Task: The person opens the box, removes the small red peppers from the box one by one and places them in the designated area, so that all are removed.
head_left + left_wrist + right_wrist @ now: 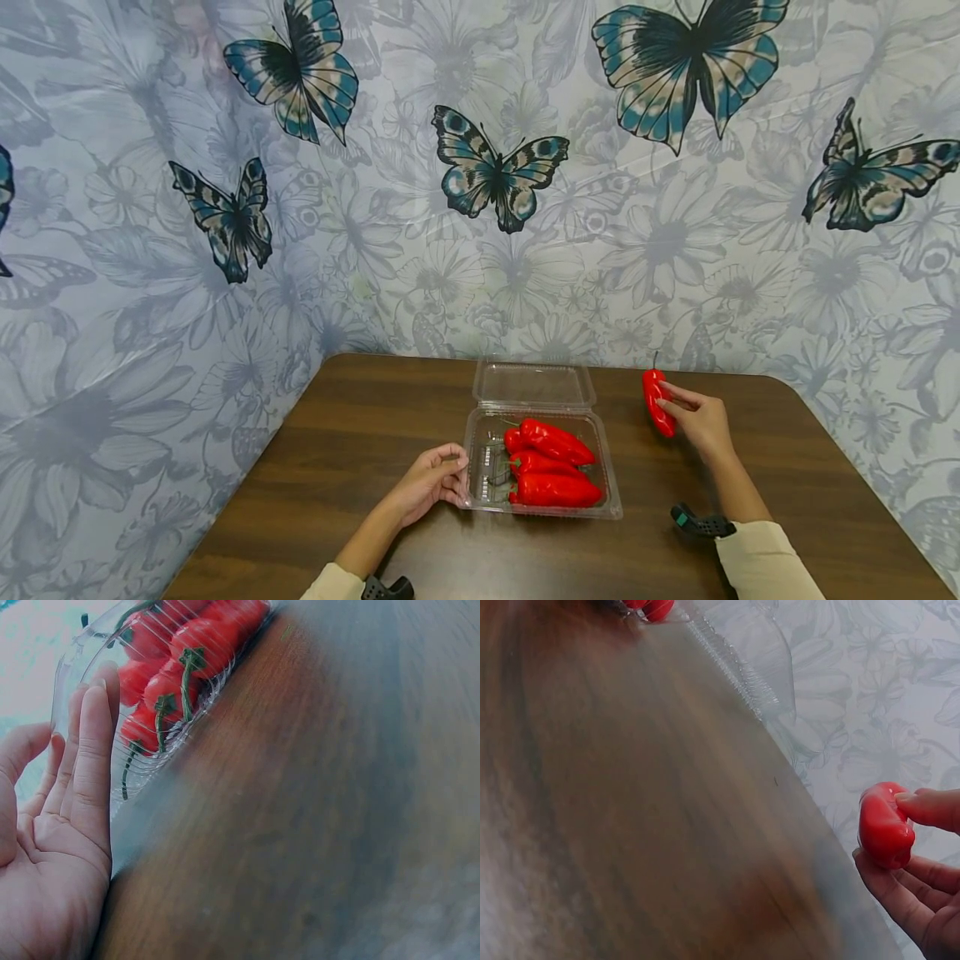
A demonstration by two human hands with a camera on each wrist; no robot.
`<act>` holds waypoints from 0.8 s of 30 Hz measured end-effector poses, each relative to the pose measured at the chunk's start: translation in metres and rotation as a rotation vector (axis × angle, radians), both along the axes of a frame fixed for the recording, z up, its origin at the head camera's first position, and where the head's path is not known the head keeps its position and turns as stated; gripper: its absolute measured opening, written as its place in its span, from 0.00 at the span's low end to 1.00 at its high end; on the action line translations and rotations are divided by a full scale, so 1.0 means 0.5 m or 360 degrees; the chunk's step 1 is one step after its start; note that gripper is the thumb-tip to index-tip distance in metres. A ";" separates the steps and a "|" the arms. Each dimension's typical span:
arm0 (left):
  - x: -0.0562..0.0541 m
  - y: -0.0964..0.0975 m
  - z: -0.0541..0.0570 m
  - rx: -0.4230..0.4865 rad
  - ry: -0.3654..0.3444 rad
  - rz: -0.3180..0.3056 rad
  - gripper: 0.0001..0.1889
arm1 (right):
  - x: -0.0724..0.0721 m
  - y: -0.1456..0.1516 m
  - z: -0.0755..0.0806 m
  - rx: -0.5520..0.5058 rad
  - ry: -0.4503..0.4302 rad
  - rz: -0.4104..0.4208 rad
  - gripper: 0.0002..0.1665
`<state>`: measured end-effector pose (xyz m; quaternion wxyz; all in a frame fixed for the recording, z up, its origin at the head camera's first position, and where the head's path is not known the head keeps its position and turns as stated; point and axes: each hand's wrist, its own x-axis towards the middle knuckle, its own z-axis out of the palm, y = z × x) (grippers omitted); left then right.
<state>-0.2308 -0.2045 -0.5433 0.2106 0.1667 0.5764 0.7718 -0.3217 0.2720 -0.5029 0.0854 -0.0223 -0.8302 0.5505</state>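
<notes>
A clear plastic clamshell container (487, 498) lies on the table with its lid (534, 385) folded back. Several red peppers (558, 490) with green stems fill its right part. My left hand (429, 483) pinches the container's left rim between thumb and fingers; in the left wrist view the fingers (94, 761) run along the outside of the wall. To the right of the container, my right hand (701, 421) holds one red pepper (656, 404) between thumb and fingers, its stem pointing away. The same pepper (885, 825) shows in the right wrist view, blunt tip toward the camera.
The brown wooden table (360, 425) ends at a wall covering (390, 275) printed with butterflies and flowers. A black wrist strap (701, 522) is on the right forearm and another (387, 588) on the left.
</notes>
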 end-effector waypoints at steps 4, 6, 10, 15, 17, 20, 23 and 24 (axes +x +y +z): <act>0.001 0.000 0.000 0.0008 0.0006 0.0000 0.05 | -0.002 0.003 -0.007 0.0053 -0.0026 -0.0006 0.28; 0.001 0.000 0.000 0.0011 0.0005 0.0000 0.05 | -0.001 0.003 -0.009 0.0050 -0.0039 0.0005 0.28; 0.001 0.000 0.002 0.0009 -0.0003 -0.0001 0.04 | 0.001 0.003 -0.011 0.0027 -0.0065 0.0029 0.28; 0.000 0.000 0.002 0.0001 -0.0001 0.0001 0.04 | 0.000 0.004 -0.013 0.0068 -0.0078 0.0030 0.29; 0.001 0.001 0.001 0.0001 -0.0002 0.0001 0.04 | 0.000 0.004 -0.014 0.0087 -0.0087 0.0035 0.29; 0.001 0.001 0.001 0.0000 -0.0011 0.0009 0.04 | -0.001 0.005 -0.016 0.0110 -0.0107 0.0036 0.29; 0.002 0.001 0.002 -0.0004 -0.0021 0.0018 0.04 | -0.001 0.005 -0.017 0.0160 -0.0115 0.0047 0.30; 0.002 0.001 0.002 -0.0005 -0.0022 0.0021 0.04 | -0.002 0.005 -0.017 0.0186 -0.0115 0.0047 0.30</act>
